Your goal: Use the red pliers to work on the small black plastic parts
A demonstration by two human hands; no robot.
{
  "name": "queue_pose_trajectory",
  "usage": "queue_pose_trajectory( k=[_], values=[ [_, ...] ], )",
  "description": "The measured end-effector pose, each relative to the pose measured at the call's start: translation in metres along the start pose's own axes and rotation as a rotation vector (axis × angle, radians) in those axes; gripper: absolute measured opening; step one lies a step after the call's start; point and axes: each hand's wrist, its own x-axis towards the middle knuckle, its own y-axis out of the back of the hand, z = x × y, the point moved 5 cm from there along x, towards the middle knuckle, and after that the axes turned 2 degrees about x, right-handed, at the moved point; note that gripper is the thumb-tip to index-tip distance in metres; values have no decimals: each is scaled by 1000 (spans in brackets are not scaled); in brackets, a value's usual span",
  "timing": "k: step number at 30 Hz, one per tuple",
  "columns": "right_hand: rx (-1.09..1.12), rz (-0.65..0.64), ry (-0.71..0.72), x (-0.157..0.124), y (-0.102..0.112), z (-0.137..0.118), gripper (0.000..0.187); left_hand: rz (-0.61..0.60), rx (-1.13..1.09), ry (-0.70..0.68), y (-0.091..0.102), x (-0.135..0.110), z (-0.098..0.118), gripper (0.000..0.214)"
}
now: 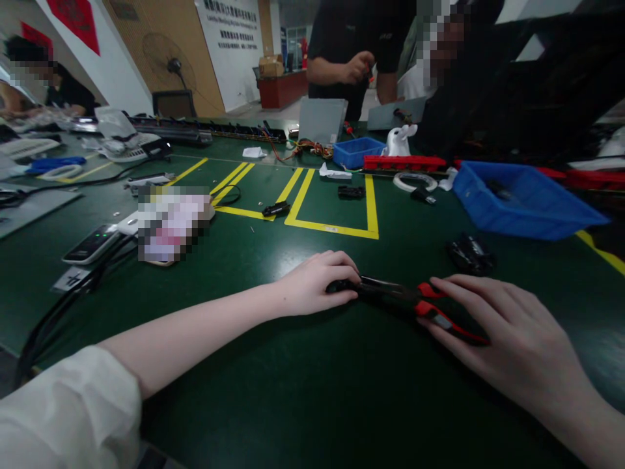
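My right hand [502, 326] is closed around the red and black handles of long-nose pliers [432, 306]. The jaws point left and reach the small black part [339, 285] in my left hand [319, 283]. My left thumb and fingers pinch that part low over the green table [293, 384]; most of it is hidden by the fingers, so its kind does not show. Whether the jaws grip it or only touch it, I cannot tell. Beyond my right hand lies a bundle of black parts [471, 254].
Similar black pieces [351, 192] lie by yellow tape outlines [332, 228]. A large blue bin [527, 198] stands at right, a smaller blue bin [359, 153] farther back. At left are a phone [173, 228], a black-and-white device [92, 243] and cables [73, 293]. A person [361, 58] stands across the table.
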Motion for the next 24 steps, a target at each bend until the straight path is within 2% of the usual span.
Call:
queue_pose_trajectory(
  k=[3,8,15,24],
  values=[
    [-26,-6,-24,1,-1,0,47,3,-3,1,-1,0,-1,13],
    [50,-25,-38,0,-2,1,44,12,-2,-11,-1,0,-1,14],
    [26,39,-5,0,2,-4,42,13,-23,-7,-1,0,-3,13],
    [3,-7,-4,1,-1,-7,46,19,-78,5,-1,0,-4,13]
  ],
)
